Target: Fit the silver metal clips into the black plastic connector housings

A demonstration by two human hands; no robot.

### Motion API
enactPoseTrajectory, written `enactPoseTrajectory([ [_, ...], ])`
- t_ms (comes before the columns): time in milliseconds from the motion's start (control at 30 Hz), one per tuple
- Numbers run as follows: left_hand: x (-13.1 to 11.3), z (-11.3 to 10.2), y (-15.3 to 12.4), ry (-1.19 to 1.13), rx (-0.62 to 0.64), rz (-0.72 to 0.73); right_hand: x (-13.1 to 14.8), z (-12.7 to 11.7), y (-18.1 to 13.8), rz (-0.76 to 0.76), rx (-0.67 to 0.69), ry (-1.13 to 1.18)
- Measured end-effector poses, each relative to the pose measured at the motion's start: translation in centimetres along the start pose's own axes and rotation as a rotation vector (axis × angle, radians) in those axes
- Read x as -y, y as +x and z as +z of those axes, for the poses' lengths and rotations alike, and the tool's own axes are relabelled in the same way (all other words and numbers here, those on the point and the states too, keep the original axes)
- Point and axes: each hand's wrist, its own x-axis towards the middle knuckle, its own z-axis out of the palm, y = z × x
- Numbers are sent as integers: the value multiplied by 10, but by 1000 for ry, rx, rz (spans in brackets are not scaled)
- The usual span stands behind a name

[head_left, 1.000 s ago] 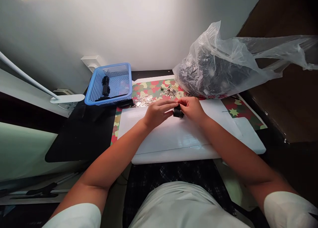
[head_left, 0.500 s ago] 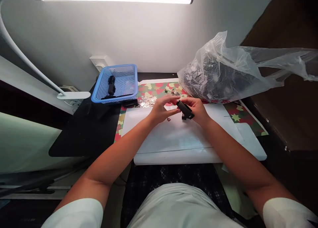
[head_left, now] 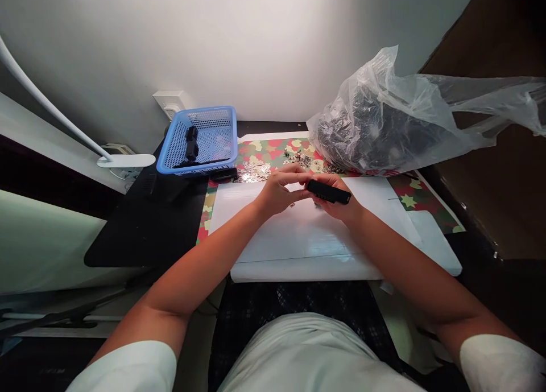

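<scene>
Over a white board (head_left: pixel 298 238) both my hands meet. My right hand (head_left: pixel 341 201) is closed under a long black plastic part (head_left: pixel 329 192), which lies nearly level across its fingers. My left hand (head_left: pixel 279 190) is curled, its fingertips pinched at the left end of that black part. A pile of small shiny metal pieces (head_left: pixel 256 173) lies just beyond my hands on a camouflage-patterned mat (head_left: pixel 273 150).
A blue mesh basket (head_left: pixel 199 141) with black parts in it stands at the back left. A clear plastic bag (head_left: pixel 384 124) full of black parts sits at the back right. A white lamp base (head_left: pixel 125 160) stands left, against the wall.
The black part went from upright between my fingers to lying flat and pointing right in my right hand. My left fingertips stayed at its left end.
</scene>
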Motion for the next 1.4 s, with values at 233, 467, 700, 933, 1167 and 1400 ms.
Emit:
enactPoseTrajectory([
  [233,0,-5,0,-173,-14,-142,8,-2,2,-155,-124,-91],
  [467,3,-3,-1,-298,-49,-307,12,-19,2,-337,-137,-465],
  [700,3,-7,1,-242,-27,-284,13,-17,4,-497,-81,-606],
  [933,-1,-19,4,-432,207,-491,13,-15,2,-509,57,-551],
  [1167,1,-16,3,-502,178,-558,14,-17,4,-433,103,-440],
  [1400,5,-6,3,-606,18,-652,5,-16,12,-522,-164,-612],
])
